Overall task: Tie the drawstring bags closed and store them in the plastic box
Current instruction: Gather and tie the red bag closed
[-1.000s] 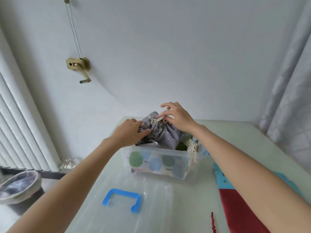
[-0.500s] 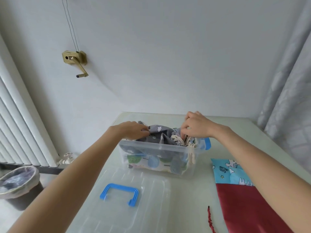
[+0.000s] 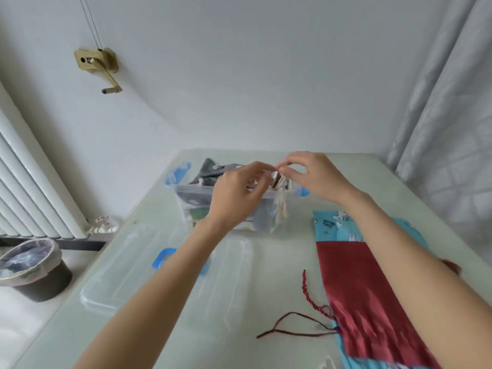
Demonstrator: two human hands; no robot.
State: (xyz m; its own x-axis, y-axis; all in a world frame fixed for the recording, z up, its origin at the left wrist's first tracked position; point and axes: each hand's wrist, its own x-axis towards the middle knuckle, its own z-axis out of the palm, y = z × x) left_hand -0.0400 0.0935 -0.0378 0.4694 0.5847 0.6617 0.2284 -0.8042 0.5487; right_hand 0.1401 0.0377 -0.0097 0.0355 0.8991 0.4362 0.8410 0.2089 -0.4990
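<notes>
A clear plastic box [image 3: 186, 202] with blue latches stands mid-table, filled with drawstring bags. A grey patterned bag [image 3: 210, 173] lies on top inside it. A cream drawstring [image 3: 282, 209] hangs over the box's front right rim. My left hand [image 3: 237, 195] and my right hand [image 3: 311, 174] meet above the box's right side, fingertips pinched on the gathered neck and cord of the grey bag. A dark red bag [image 3: 354, 288] lies flat on the table to the right, its red cord [image 3: 306, 294] trailing left, on top of a light blue printed bag [image 3: 335, 225].
The box's clear lid [image 3: 127, 275] with a blue handle [image 3: 162, 258] lies on the table in front of the box. A bin [image 3: 29, 267] stands on the floor at left beside a radiator [image 3: 32, 187]. Curtains [image 3: 447, 115] hang at right.
The grey bag went from raised above the box to lying inside it. My left hand moved right to join my right hand at the bag's cord. The view tilted down.
</notes>
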